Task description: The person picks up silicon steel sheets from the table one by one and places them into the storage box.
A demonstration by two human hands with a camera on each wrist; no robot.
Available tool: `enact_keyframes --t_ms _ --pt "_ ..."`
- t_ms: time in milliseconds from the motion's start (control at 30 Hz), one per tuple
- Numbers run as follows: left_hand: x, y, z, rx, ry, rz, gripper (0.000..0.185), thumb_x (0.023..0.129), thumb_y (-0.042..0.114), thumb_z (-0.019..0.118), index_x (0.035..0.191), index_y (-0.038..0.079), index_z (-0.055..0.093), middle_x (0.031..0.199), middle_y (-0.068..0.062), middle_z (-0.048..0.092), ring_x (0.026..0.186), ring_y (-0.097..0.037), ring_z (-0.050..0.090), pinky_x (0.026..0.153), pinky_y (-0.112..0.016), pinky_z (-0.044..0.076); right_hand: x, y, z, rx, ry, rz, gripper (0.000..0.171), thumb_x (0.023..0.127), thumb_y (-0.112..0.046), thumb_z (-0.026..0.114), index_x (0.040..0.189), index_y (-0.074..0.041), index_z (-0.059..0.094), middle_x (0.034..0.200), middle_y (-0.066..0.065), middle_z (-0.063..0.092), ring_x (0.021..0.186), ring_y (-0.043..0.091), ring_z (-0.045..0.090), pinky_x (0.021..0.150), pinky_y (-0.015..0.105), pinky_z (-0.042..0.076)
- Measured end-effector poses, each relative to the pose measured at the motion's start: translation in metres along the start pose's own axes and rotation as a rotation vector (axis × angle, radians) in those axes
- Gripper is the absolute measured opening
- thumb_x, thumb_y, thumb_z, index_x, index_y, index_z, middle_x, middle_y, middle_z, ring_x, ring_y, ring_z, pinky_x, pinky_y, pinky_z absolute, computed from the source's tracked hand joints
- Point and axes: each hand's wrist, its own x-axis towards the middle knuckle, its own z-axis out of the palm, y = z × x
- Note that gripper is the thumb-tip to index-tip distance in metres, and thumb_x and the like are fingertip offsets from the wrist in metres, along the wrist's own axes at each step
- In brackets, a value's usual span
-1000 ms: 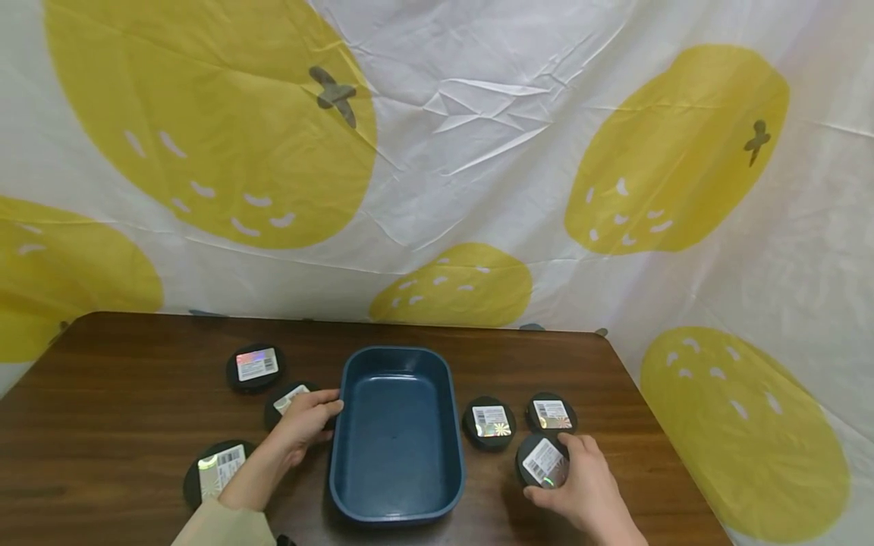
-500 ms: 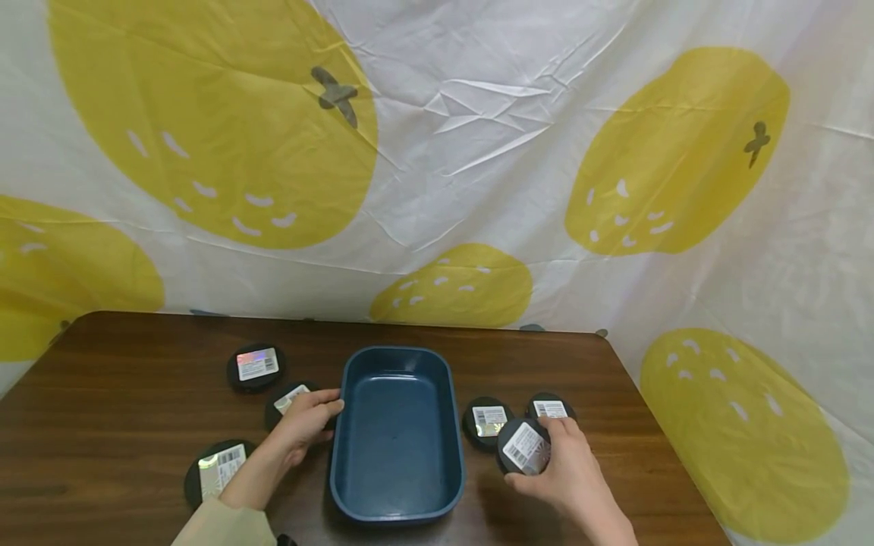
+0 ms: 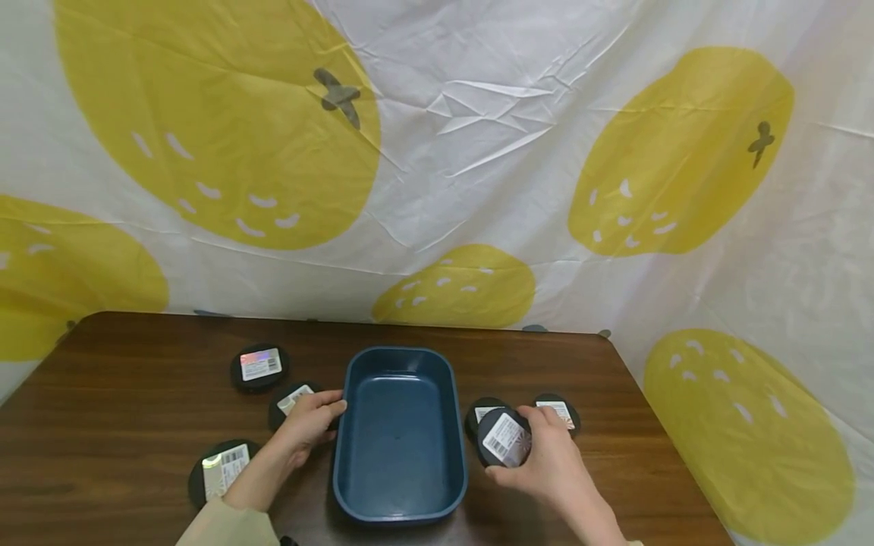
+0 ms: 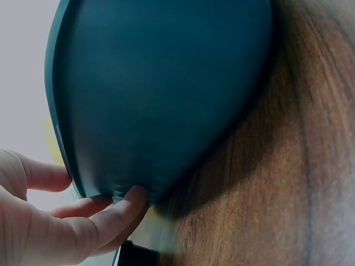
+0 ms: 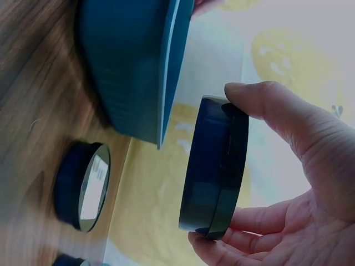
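In the head view my right hand [image 3: 546, 459] grips a flat, round black container [image 3: 504, 438] by its sides, its white and silvery label facing up. The right wrist view shows this black container [image 5: 213, 166] edge-on between thumb and fingers, raised off the wood. It overlaps a second black container [image 3: 474, 415] in the head view. My left hand [image 3: 307, 428] touches the left side of a deep blue rectangular tray [image 3: 452, 455]. Seen from the left wrist, its fingertips [image 4: 136, 194] rest against the tray's outer wall, with the thumb close to the rim.
Another labelled black container [image 3: 556, 413] lies behind my right hand. To the left are three more: a far container [image 3: 259, 368], one container [image 3: 281, 409] partly behind my left hand, and a near container [image 3: 212, 470] beside my forearm. A fruit-print cloth [image 3: 478, 189] hangs behind the table.
My right hand has lifted the black container and carried it left toward the tray, over a neighbouring container. The left hand and the tray have stayed in place.
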Motion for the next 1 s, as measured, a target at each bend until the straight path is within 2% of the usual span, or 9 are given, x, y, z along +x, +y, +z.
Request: enact_keyframes --t_ms 300,600,1000 --pt "-0.001 0.001 0.0 -0.005 0.011 0.003 0.04 0.096 0.006 0.043 0.128 -0.017 0.044 0.121 -0.03 0.054 0.099 -0.025 0.057 0.076 -0.038 0.05 0.009 -0.016 0.008 0.026 -0.009 -0.058 0.079 0.049 -0.028 0.09 0.112 0.007 0.057 0.102 0.013 0.056 0.09 0.026 0.055 0.072 0.04 0.049" --pt "-0.001 0.002 0.001 0.0 0.013 0.001 0.039 0.096 0.006 0.043 0.128 -0.017 0.045 0.12 -0.029 0.055 0.098 -0.025 0.057 0.076 -0.038 0.05 0.015 -0.028 0.013 0.045 -0.047 -0.068 0.08 0.05 -0.027 0.09 0.114 0.006 0.056 0.104 0.014 0.055 0.092 0.025 0.053 0.075 0.04 0.048" --pt "-0.001 0.001 0.001 -0.016 0.009 0.006 0.039 0.096 0.005 0.043 0.128 -0.018 0.043 0.121 -0.031 0.054 0.097 -0.024 0.058 0.077 -0.038 0.051 0.019 -0.038 0.017 0.045 -0.036 -0.11 0.081 0.048 -0.027 0.091 0.113 0.006 0.056 0.104 0.013 0.056 0.092 0.026 0.053 0.074 0.04 0.048"
